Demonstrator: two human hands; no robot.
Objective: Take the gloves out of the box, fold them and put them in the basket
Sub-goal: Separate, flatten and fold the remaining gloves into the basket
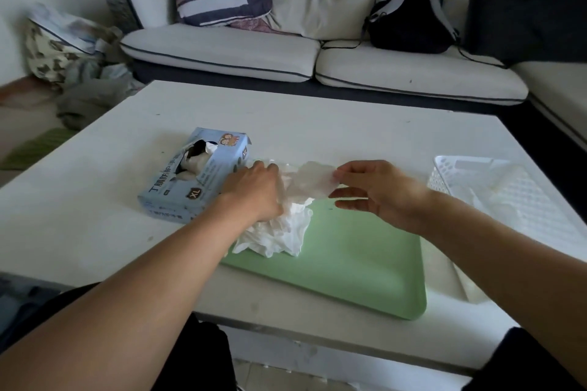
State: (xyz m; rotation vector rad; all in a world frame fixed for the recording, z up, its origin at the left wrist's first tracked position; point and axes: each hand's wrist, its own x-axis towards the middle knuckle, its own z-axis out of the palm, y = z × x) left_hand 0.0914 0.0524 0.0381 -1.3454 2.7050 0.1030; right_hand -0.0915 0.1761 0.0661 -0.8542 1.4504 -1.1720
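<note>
Both hands stretch one thin glove (313, 179) | left hand (254, 190) grips it over glove pile (279, 233) on green tray (349, 263) | right hand (378, 189) pinches its end | blue box (193, 174) reads "XL" | white basket (495, 184) to my right

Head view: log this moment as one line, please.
stage: folding | left hand: holds glove | right hand: pinches its other end | loose gloves: on green tray | basket: right
</note>
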